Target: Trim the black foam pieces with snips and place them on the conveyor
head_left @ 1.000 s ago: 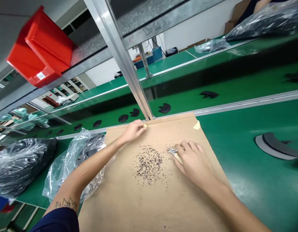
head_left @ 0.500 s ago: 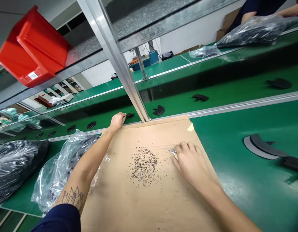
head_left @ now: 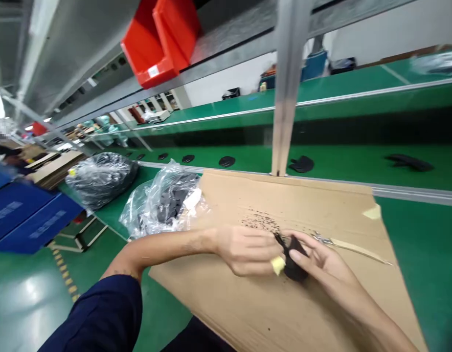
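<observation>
Over the cardboard sheet (head_left: 229, 293), my left hand (head_left: 248, 250) and my right hand (head_left: 321, 259) meet at a dark, flat, curved piece (head_left: 297, 266). My right hand grips its body between thumb and fingers. The fingers of my left hand are closed at its narrow end, with yellow tape (head_left: 278, 265) around one finger. Just beyond my right hand lies a small metal tool (head_left: 323, 238), beside a pale narrow strip (head_left: 360, 250). Small black bits (head_left: 260, 221) are scattered behind my hands, partly hidden by them.
A clear plastic bag (head_left: 163, 200) of dark pieces and a fuller bag (head_left: 103, 178) stand to the left. Similar dark pieces lie along the green belt (head_left: 339, 161) at the back. A metal post (head_left: 284, 117) rises behind the cardboard; a red bin (head_left: 174, 44) sits above.
My left hand has come back from the belt, and a dark curved piece is now between both hands. My right hand has let go of the metal tool. The view has swung left.
</observation>
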`<control>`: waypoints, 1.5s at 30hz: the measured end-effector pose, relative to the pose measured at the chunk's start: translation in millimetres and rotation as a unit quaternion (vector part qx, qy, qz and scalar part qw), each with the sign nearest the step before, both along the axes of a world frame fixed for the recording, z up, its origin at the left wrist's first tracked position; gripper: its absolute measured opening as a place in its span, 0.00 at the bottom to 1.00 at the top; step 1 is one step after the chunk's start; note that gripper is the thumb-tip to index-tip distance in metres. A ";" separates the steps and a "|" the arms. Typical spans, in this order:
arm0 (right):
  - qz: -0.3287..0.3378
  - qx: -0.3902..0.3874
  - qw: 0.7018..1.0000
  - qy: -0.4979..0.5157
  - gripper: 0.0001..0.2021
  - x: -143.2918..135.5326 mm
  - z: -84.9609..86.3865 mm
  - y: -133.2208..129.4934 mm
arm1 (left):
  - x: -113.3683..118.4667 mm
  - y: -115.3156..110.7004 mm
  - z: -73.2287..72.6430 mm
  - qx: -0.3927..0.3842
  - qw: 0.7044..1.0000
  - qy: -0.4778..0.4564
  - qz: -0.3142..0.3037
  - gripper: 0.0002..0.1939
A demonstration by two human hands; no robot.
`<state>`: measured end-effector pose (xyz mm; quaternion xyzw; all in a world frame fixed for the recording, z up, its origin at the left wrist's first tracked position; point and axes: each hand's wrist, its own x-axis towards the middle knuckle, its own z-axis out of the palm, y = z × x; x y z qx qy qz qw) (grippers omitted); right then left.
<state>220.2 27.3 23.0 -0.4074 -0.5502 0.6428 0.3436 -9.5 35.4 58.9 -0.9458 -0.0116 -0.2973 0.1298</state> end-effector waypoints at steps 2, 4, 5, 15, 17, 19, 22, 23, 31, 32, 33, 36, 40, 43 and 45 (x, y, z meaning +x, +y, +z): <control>-0.040 0.002 0.999 -0.013 0.30 -0.8 -3.2 4.9 | 0.0 -3.8 -4.6 -0.022 0.998 0.049 0.034 0.07; -0.091 0.010 0.995 -0.032 0.29 -0.2 -4.8 8.0 | -20.0 -3.9 -6.6 -0.132 0.971 0.118 0.163 0.08; -0.114 0.013 0.993 -0.038 0.29 0.1 -4.5 8.4 | -36.8 -3.2 -5.7 -0.193 0.937 0.141 0.255 0.09; -0.147 0.000 0.987 -0.067 0.31 -6.5 0.2 3.4 | -207.5 26.7 -0.5 -0.326 0.632 0.079 0.699 0.05; -0.136 -0.001 0.989 -0.062 0.34 -6.7 -2.3 4.7 | -212.5 30.3 -9.6 -0.348 0.621 0.049 0.700 0.09; -0.126 -0.002 0.990 -0.055 0.37 -5.9 -4.4 5.6 | -214.4 30.7 -13.1 -0.367 0.621 0.011 0.693 0.11; -0.120 -0.006 0.992 -0.042 0.38 -3.7 -6.7 6.0 | -217.2 22.4 -3.2 -0.393 0.630 -0.055 0.668 0.08; -0.120 -0.006 0.992 -0.037 0.37 -3.0 -7.4 5.7 | -217.5 17.4 2.9 -0.402 0.635 -0.078 0.655 0.10; -0.076 -0.001 0.997 -0.023 0.30 -5.3 -6.5 -3.1 | -148.5 -19.1 20.0 -0.436 0.705 -0.263 0.493 0.24; -0.067 -0.009 0.997 -0.030 0.31 -6.1 -5.4 -4.5 | -130.4 -20.7 15.4 -0.448 0.710 -0.292 0.458 0.22; -0.058 -0.018 0.997 -0.037 0.31 -6.8 -4.3 -5.8 | -111.5 -21.9 10.1 -0.461 0.713 -0.319 0.422 0.19; -0.050 -0.042 0.997 -0.034 0.29 -8.3 -2.2 -8.8 | -57.3 -23.8 -6.9 -0.494 0.721 -0.357 0.330 0.14; -0.073 -0.035 0.997 0.012 0.22 -9.1 -3.8 -11.4 | -10.1 -25.2 -28.1 -0.540 0.756 -0.300 0.217 0.20; -0.075 -0.025 0.996 0.036 0.21 -9.0 -5.0 -14.1 | 3.5 -25.4 -42.8 -0.568 0.755 -0.273 0.178 0.20; -0.072 -0.026 0.997 0.033 0.22 -8.8 -4.4 -16.4 | 5.6 -24.5 -50.7 -0.570 0.740 -0.290 0.206 0.16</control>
